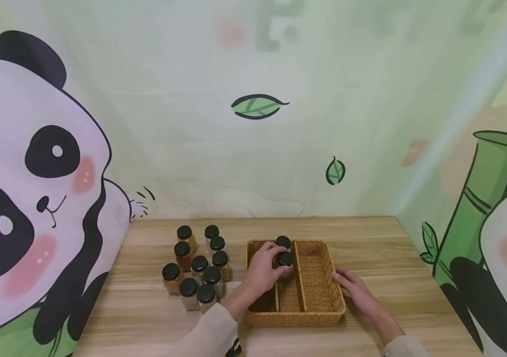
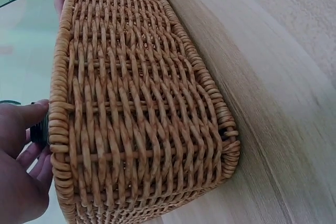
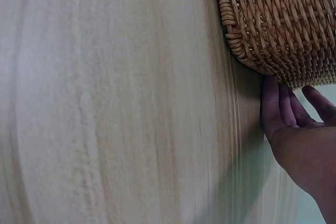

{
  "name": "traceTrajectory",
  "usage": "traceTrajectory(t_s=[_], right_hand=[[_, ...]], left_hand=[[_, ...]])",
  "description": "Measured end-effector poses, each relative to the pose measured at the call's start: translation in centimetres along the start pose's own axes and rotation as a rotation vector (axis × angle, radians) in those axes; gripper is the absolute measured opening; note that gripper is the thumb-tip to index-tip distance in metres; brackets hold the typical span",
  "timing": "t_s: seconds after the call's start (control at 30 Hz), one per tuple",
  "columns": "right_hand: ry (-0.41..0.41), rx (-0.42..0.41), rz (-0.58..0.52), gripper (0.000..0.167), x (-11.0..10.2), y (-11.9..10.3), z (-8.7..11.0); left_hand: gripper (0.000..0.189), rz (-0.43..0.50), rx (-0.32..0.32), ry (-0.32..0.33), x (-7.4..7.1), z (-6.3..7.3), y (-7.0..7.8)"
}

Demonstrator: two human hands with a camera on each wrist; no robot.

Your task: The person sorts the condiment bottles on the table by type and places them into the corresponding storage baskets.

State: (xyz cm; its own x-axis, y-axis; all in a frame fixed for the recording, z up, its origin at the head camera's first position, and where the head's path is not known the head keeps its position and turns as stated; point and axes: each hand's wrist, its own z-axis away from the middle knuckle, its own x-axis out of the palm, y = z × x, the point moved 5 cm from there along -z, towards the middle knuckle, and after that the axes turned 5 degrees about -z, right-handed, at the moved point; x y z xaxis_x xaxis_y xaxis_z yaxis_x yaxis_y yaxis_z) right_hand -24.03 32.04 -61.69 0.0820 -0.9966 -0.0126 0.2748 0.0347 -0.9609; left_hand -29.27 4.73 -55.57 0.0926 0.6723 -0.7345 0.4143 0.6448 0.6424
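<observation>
Sleeve (image 1: 210, 331) foremost, left hand (image 1: 261, 270) pinches jar (image 1: 285, 259) between fingertips; right hand (image 1: 358, 290), fingers extended, touches the basket (image 1: 298, 320).

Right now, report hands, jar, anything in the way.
Left hand grips black-lidded jar at middle compartment of basket. Right hand touches basket's right side. Second jar just beyond held one.

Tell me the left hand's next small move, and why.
Probably settle the held jar down in the basket's middle compartment: the left hand grips it over that compartment, just in front of another jar, while the right hand touches the basket's right side.
</observation>
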Motion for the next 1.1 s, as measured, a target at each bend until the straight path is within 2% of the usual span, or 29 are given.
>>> traceTrajectory(t_s=[0.13,0.23,0.33,0.47,0.67,0.8,0.93,1.1], right_hand=[[-0.007,0.005,0.012,0.065,0.1,0.2,-0.1],[-0.011,0.007,0.011,0.065,0.1,0.2,-0.2],[-0.011,0.011,0.011,0.065,0.1,0.3,-0.4],[-0.003,0.019,0.021,0.066,0.0,0.4,-0.4],[0.000,0.012,0.031,0.067,-0.1,0.4,-0.3],[0.008,0.015,0.027,0.067,-0.1,0.5,-0.3],[0.006,0.015,0.027,0.066,-0.1,0.5,-0.3],[-0.003,0.012,0.015,0.065,0.0,0.5,-0.3]], left_hand=[[0.052,0.008,0.000,0.016,-0.3,0.1,-0.1],[0.058,0.009,-0.009,-0.012,-1.0,0.1,-0.3],[0.068,0.039,-0.014,-0.071,-2.5,0.4,-0.4],[0.074,0.073,-0.027,-0.141,-5.7,1.2,-0.7],[0.075,0.007,-0.037,-0.140,-11.4,3.5,-1.7],[0.069,-0.053,-0.027,-0.112,-14.4,5.5,-3.0],[0.062,-0.109,-0.029,-0.099,-16.4,7.6,-4.3],[0.054,-0.150,-0.003,-0.097,-17.5,9.9,-6.0]])
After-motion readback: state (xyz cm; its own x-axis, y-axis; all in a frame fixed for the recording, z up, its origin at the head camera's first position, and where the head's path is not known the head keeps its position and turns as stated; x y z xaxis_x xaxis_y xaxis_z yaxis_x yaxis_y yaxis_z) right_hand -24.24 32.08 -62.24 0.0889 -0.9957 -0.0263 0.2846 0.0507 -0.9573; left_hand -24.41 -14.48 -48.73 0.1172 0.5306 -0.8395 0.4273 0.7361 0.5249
